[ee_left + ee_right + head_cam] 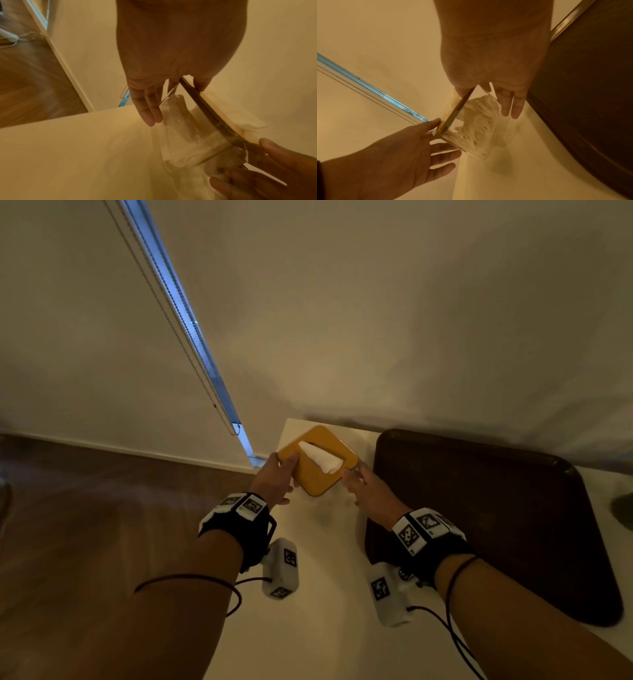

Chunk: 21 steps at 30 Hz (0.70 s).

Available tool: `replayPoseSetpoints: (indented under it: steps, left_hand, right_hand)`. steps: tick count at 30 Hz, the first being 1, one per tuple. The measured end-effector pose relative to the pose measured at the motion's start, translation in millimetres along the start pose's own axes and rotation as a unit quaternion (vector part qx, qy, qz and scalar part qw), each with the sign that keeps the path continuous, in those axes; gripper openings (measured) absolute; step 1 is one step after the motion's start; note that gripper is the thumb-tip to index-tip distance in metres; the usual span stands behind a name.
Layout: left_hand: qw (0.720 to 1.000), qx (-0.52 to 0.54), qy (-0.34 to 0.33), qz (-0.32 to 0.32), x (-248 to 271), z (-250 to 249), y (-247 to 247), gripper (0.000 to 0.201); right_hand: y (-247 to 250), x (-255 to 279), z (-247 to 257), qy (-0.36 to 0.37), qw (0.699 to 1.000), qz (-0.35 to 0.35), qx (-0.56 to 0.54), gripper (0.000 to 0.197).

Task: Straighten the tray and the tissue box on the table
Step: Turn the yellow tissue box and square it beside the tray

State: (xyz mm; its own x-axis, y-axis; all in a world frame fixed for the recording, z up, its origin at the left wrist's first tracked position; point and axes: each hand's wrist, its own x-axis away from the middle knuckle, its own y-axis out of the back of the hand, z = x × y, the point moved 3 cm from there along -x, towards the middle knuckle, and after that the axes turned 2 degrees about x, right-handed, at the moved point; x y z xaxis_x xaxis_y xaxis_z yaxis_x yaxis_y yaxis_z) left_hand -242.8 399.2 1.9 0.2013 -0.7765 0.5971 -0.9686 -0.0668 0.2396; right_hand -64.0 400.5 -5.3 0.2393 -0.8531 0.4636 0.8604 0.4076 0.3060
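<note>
Both hands are holding the tissue box at the far left corner of the pale surface; the left hand is gripping its left corner, thumb lying on the yellow lid and fingers reaching down the clear side; the right hand is gripping the opposite corner in the same way, thumb on the lid edge and fingers running down the clear wall; the box is sitting turned at an angle to the surface's edges, with a white tissue sticking up through the lid opening; whether its base is resting on the surface or lifting off it is hard to tell; the dark brown tray is lying flat just to the right of the box, also skewed, with one corner hanging past the near edge; a window blind with its bead chain is hanging beyond the surface
</note>
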Motion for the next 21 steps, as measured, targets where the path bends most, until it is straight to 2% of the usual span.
replayPoseSetpoints:
  steps: [11,21]
  left_hand:
    - [1.0,0.006,0.017,0.022,-39,-14,-9,0.054]
    - [1.0,0.004,0.007,0.01,-52,-17,-8,0.053]
  right_hand:
    - [9,-26,4,-0.028,0.999,-0.019,-0.016,0.051]
    - [9,-39,6,-0.012,0.999,-0.02,-0.039,0.047]
